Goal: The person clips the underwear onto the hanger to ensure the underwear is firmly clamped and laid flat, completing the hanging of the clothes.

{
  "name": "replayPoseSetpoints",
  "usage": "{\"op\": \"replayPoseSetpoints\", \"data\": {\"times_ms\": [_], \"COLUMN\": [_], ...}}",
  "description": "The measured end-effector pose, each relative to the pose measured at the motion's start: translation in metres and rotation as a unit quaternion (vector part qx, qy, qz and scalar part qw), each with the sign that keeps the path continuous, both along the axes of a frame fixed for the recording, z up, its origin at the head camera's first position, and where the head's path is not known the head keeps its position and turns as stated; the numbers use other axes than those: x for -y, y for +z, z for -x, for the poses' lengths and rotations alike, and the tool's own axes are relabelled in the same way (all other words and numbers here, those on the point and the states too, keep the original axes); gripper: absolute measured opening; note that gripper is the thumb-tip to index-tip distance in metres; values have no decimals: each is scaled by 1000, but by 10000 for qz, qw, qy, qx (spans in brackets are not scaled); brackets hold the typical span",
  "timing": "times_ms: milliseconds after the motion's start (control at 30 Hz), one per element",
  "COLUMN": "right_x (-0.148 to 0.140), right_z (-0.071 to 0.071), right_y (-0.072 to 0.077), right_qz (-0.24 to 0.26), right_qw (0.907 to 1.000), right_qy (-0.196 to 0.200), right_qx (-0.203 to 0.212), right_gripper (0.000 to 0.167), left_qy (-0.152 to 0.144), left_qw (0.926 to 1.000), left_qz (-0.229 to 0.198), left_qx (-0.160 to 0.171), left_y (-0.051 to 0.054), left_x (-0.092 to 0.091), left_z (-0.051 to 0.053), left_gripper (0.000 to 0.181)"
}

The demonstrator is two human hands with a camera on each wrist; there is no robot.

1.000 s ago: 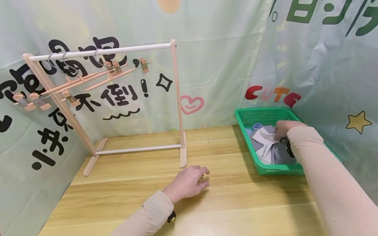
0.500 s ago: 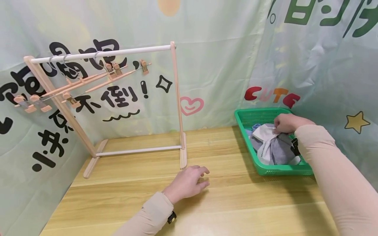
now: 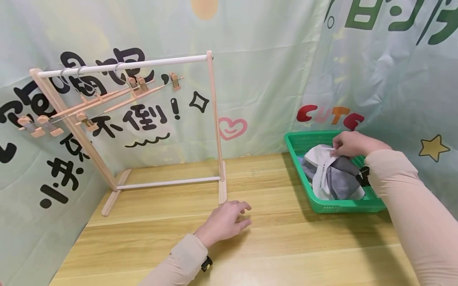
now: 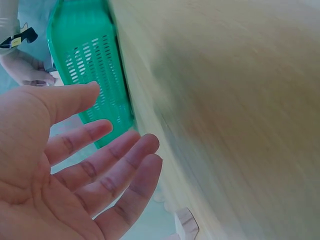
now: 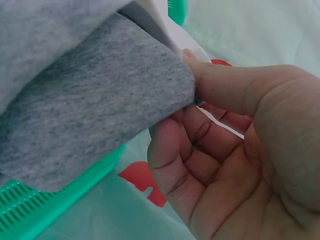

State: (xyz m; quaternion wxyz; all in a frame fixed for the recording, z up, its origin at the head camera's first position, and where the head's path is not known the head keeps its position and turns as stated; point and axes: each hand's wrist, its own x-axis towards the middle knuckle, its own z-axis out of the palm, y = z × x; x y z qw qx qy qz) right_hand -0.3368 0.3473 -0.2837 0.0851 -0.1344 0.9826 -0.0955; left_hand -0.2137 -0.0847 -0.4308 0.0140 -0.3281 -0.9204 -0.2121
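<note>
Over the green basket point(image 3: 348, 205) at the right, my right hand point(image 3: 352, 143) pinches the edge of what looks like grey underpants point(image 3: 341, 180) with a white, lettered waistband. In the right wrist view the thumb presses the grey cloth point(image 5: 95, 95) against the curled fingers. The garment is partly raised, its lower part still inside the basket. My left hand point(image 3: 223, 223) hovers at the table's middle, fingers loosely bent and holding nothing. The left wrist view shows its bare palm, with the basket wall point(image 4: 95, 65) beyond.
A wooden rack point(image 3: 214, 119) with white bars stands at the back left. Clip hangers point(image 3: 89, 104) hang tilted from its top bar. Printed fabric point(image 3: 261, 91) closes off the back and sides of the wooden table point(image 3: 279, 238).
My right hand has risen slightly and moved a little right, pulling the grey underpants up into a higher bunch. My left hand has hardly moved.
</note>
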Motion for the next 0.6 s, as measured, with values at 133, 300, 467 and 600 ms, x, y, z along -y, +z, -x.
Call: {"op": "replayPoseSetpoints", "data": {"times_ms": [133, 300, 467, 600], "right_x": [0, 1, 2, 4], "right_z": [-1, -2, -4, -5], "right_y": [5, 13, 22, 29], "right_qz": [42, 66, 80, 91], "right_qw": [9998, 9991, 9974, 9952], "right_qy": [60, 74, 30, 32], "right_qx": [-191, -418, -710, -978], "right_gripper": [25, 24, 23, 23], "left_qy": [41, 66, 115, 145], "left_qw": [10000, 10000, 9999, 9998], "left_qz": [-7, 16, 46, 83], "left_qx": [25, -8, 45, 121], "left_y": [-2, -2, -2, -3], "left_x": [2, 4, 6, 7], "left_z": [0, 0, 1, 2], "left_gripper": [36, 36, 37, 38]}}
